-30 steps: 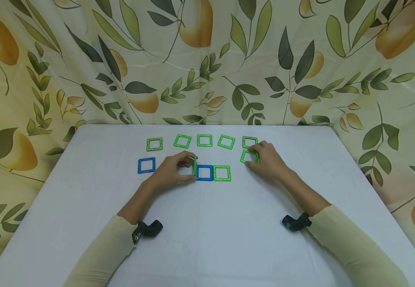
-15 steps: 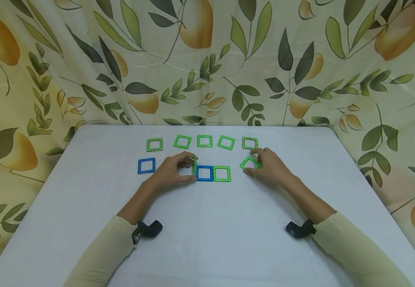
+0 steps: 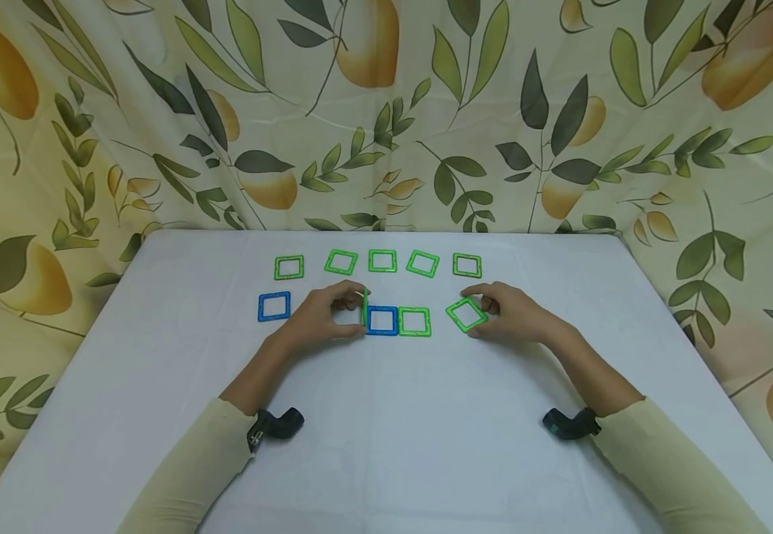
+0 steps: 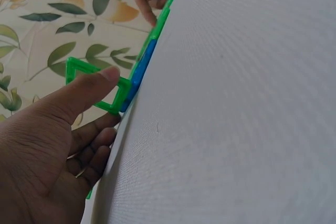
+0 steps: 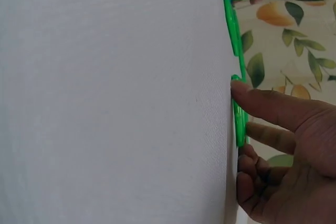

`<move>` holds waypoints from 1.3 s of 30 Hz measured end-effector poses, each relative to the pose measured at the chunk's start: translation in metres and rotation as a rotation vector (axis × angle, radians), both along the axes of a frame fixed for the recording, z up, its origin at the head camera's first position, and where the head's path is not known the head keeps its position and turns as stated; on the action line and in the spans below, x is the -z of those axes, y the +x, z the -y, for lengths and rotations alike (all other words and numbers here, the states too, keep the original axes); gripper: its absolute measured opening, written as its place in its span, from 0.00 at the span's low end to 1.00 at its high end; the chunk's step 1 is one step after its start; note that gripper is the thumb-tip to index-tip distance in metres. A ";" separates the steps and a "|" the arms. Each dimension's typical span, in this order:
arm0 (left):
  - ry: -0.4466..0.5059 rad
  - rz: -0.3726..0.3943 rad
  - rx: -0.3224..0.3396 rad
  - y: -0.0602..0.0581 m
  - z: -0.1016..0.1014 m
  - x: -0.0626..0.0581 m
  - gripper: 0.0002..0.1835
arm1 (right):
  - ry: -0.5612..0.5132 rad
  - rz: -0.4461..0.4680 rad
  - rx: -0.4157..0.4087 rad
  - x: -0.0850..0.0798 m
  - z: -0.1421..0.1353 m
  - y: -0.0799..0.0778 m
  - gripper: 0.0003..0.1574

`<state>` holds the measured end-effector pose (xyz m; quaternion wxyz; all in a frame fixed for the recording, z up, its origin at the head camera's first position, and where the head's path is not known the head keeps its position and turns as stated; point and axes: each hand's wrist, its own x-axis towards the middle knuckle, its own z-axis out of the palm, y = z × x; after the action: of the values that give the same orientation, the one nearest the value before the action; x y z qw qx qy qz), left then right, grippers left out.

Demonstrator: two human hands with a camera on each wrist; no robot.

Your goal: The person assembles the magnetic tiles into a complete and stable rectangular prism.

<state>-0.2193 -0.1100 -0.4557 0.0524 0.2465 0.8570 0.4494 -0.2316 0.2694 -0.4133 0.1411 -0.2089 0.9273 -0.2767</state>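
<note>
My left hand [image 3: 316, 315] pinches a green square magnetic tile frame [image 4: 122, 97] between thumb and fingers. That tile stands on edge along the left side of a flat blue square tile [image 3: 382, 333]. A flat green tile [image 3: 415, 334] adjoins the blue one on its right. Farther right, my right hand [image 3: 520, 315] holds another green tile [image 3: 456, 321] by its edges, thumb at the near side and a finger at the far side. This tile lies turned like a diamond, close over the table, apart from the joined pair.
Several green square tiles form a row along the back, from a left one [image 3: 289, 278] to a right one [image 3: 467, 276]. A second blue tile [image 3: 274, 320] lies left of my left hand. The white table [image 3: 386, 445] meets a fruit-patterned cloth [image 3: 386, 148] behind.
My right hand has drawn its green tile toward me, away from the back-right tile, and turned it to a diamond angle. The left hand keeps holding its upright tile in place.
</note>
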 end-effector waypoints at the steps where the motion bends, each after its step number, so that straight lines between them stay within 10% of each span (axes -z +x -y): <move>1: 0.000 -0.001 0.000 0.000 0.000 0.000 0.33 | -0.007 0.001 -0.009 0.000 -0.001 0.000 0.42; 31: 0.007 -0.008 0.010 -0.001 0.000 0.002 0.33 | -0.036 -0.007 0.106 0.005 -0.002 0.007 0.38; 39: 0.009 -0.014 0.017 -0.002 0.000 0.002 0.33 | -0.029 -0.080 0.112 0.004 -0.003 0.010 0.21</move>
<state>-0.2213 -0.1105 -0.4577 0.0492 0.2574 0.8531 0.4512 -0.2220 0.2720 -0.4176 0.0850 -0.1695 0.9383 -0.2892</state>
